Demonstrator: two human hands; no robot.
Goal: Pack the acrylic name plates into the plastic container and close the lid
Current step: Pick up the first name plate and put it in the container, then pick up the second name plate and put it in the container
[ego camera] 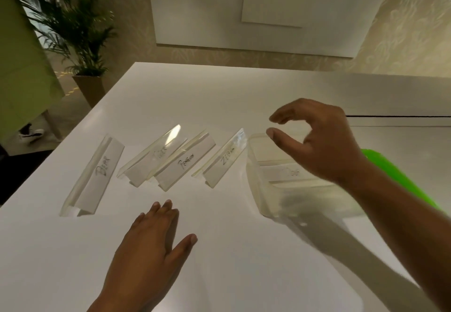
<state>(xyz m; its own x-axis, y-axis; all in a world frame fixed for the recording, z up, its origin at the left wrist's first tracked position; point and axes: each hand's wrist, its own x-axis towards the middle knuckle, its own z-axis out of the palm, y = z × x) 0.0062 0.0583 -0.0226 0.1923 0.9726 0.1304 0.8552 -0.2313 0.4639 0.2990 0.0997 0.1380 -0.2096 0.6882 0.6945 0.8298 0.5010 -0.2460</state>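
4 name plates (185,163) on table (219,97), 1 in container (264,189), R hand (322,145) above

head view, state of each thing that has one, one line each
plastic container: open, lid off
packed name plate: inside the container
four loose name plates: on the table, not yet packed
green lid: off, lying beside the container
left hand: open, empty
right hand: open, empty, above the container
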